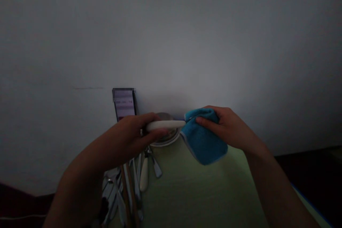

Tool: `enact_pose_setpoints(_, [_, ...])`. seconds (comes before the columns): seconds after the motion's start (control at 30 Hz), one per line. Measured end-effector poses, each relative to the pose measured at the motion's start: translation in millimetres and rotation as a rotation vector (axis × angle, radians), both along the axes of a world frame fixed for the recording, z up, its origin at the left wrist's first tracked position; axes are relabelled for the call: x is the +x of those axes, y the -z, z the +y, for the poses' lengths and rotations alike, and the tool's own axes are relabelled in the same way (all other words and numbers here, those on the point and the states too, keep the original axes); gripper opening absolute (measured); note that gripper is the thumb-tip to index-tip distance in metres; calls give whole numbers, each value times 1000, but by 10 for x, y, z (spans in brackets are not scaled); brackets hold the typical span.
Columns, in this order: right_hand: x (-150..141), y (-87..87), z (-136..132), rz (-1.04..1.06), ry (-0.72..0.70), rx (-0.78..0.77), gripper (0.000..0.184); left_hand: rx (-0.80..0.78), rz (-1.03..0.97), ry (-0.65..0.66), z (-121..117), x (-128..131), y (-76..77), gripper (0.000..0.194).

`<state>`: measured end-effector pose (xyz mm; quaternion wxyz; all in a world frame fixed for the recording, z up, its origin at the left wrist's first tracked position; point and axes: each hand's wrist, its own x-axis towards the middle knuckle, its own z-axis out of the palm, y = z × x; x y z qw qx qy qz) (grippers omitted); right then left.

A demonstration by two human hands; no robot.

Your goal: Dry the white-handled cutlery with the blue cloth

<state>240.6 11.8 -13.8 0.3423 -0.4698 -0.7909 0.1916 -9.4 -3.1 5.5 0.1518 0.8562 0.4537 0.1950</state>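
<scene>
My left hand is closed around the white handle of a utensil, held level above the table. The utensil's far end disappears into a blue cloth, so I cannot see what kind of tip it has. My right hand grips that cloth, fingers pinched over the wrapped end. Both hands hover over the far edge of a pale green table.
Several pieces of cutlery, some with white handles, lie on the table below my left hand. A round metal dish sits behind the utensil. A phone with a lit screen leans against the grey wall.
</scene>
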Motion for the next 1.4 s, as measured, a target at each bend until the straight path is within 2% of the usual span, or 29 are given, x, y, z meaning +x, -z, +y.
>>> enact_pose_setpoints(0.1, [-32,-23,-21,24,-2,36,19,-67,22,6,-13,4,-8,26])
enact_pose_setpoints(0.23, [-93,-48,-48,45,-13,56,18,-73,43,36,-46,32,-41,28])
enact_pose_setpoints(0.43, [-156,-31,-40,9,82,147,20,-54,44,36,-54,83,-83,30])
enact_pose_setpoints(0.57, [-117,-22,-28,-2,-25,146,17,-38,29,56,-29,81,-90,28])
enact_pose_setpoints(0.7, [-60,-23,-16,-11,-110,140,23,9,13,76,1,65,-74,22])
enact_pose_setpoints(0.83, [-46,-31,-25,5,-108,142,27,79,-17,73,-7,51,-53,20])
enact_pose_setpoints(0.93, [-63,-44,-36,28,-91,167,23,105,-44,75,-31,63,-52,22])
enact_pose_setpoints(1.17, [-106,-61,-59,58,-35,243,18,10,-70,127,-42,109,-80,21])
enact_pose_setpoints(1.4, [-106,-75,-64,55,-125,177,23,-12,-16,91,-23,77,-61,24])
